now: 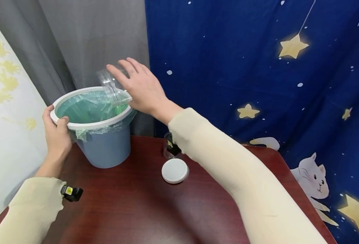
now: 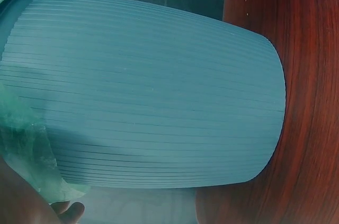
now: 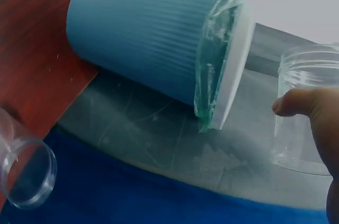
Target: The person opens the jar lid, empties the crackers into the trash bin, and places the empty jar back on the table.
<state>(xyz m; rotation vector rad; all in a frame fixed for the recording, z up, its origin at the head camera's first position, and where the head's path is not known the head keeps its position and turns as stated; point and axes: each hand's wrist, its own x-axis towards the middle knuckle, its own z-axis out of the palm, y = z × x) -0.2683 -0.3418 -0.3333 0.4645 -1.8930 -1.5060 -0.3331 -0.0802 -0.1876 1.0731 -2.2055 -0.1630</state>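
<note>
My left hand (image 1: 56, 137) grips the white rim (image 1: 97, 124) of a blue trash bin (image 1: 107, 149), fingers on the outer side and thumb near the front. A green plastic bag (image 1: 81, 108) lines the bin and folds over its edge. Above the far right side of the rim, my right hand (image 1: 144, 88) holds a clear jar (image 3: 296, 142) tilted over the bin, its threaded neck uncovered. The right wrist view shows the thumb against the jar's wall and nothing inside it.
A white screw lid (image 1: 174, 170) lies on the dark red table (image 1: 130, 210). Behind it stands a second clear jar (image 3: 32, 173), partly covered by the right wrist's camera. Grey and blue starry curtains (image 1: 197, 67) hang behind the table; a pale patterned wall covering is at left.
</note>
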